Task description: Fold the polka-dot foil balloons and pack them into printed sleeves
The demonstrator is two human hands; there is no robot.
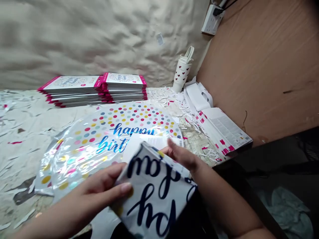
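My left hand (99, 186) grips the lower left edge of a folded white foil balloon (154, 196) printed with navy script. My right hand (181, 154) pinches the same balloon's upper edge, close to a white card with a barcode (154, 141). Beneath my left wrist and fingers lies a second, round foil balloon (107, 139), flat on the table, with coloured polka dots and blue "happy birthday" lettering partly hidden by the folded one.
Two stacks of pink-edged packaged balloons (92, 89) lie along the back wall. To the right are paper shreds (171, 99), a heart-printed cup (181, 74), pink-marked packaging sheets (221, 131), a wooden board (259, 66) and a wall socket (211, 20).
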